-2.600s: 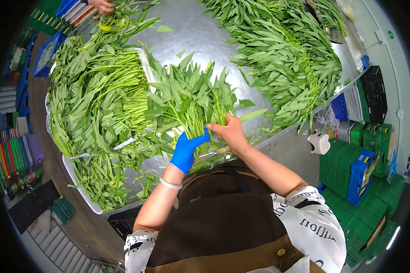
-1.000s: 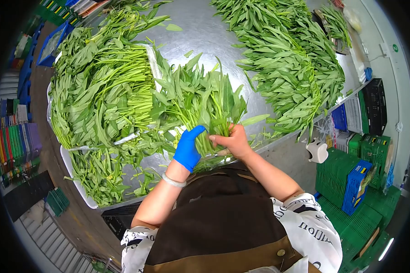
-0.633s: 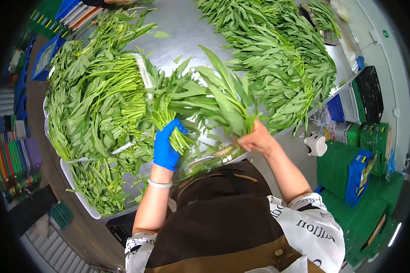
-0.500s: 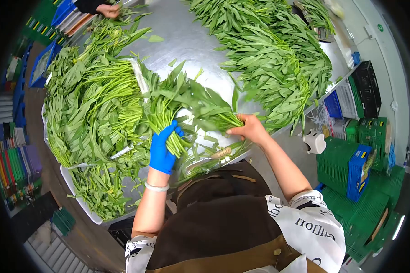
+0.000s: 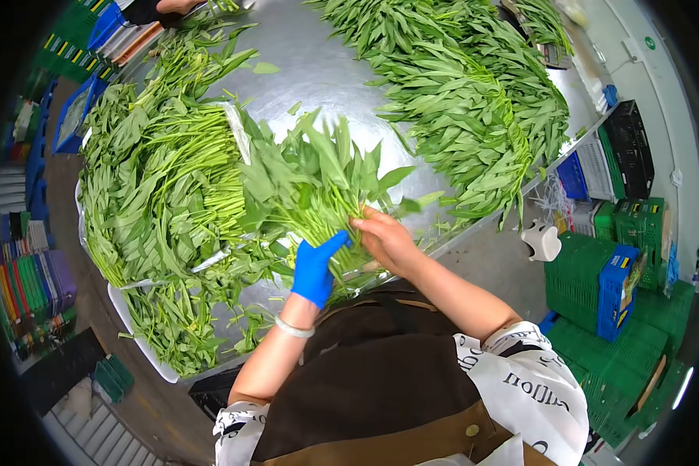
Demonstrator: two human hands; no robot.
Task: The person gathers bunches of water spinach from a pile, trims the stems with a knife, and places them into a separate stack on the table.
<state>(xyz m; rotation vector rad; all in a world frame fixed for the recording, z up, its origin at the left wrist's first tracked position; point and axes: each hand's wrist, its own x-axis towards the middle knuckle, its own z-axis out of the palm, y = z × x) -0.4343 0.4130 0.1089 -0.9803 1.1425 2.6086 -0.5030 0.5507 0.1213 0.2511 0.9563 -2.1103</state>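
My left hand (image 5: 316, 268), in a blue glove, is closed around the stems of a bunch of water spinach (image 5: 318, 210). Bare, my right hand (image 5: 386, 241) presses in from the right with its fingers closed on stems of the same bunch. The leaves fan up and away from me, slightly blurred. To the left, a large heap of water spinach (image 5: 163, 194) lies with its cut stems toward the bunch. Long neat rows of leafy water spinach (image 5: 458, 116) cover the right side of the metal table (image 5: 287, 58).
Another person's hand (image 5: 177, 6) shows at the top left. A white tray (image 5: 136, 335) of loose greens sits at the left edge. Green crates (image 5: 582, 272) and a blue crate (image 5: 615, 291) stand right of the table, near a white stool (image 5: 541, 241).
My right hand has moved left with its stems to join the bunch in my left hand. My left hand has shifted right. The other person's hand has moved up.
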